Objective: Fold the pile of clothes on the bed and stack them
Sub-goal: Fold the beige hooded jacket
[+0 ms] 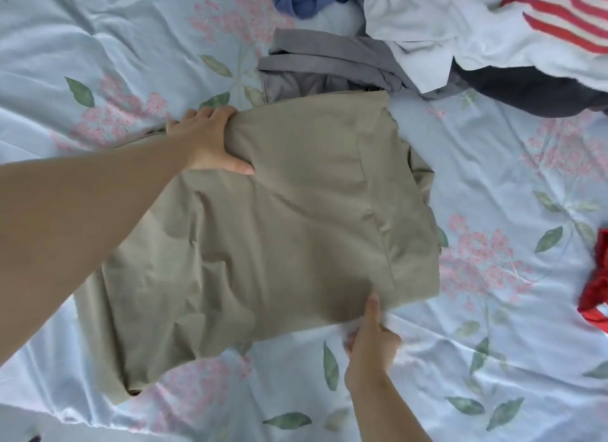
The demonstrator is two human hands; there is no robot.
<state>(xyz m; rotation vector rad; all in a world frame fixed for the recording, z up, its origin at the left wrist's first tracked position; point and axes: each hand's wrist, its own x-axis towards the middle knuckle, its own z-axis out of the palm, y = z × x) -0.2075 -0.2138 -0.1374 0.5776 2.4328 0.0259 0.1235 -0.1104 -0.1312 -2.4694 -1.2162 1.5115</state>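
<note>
Khaki garment (279,217) lies half-folded mid-bed on the pale floral sheet (98,40). Unfolded pile (427,30) sits beyond it, cut off top right. Left hand (207,142) grips the garment's far corner, right hand (370,339) pinches the near edge, thumb on top. Red cloth (595,277), right edge, mostly cropped.

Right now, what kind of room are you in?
Most likely a bedroom: a flowered bedsheet is spread out, loose clothes lie heaped at its far side, and the left hand and right hand hold a khaki garment on it.
</note>
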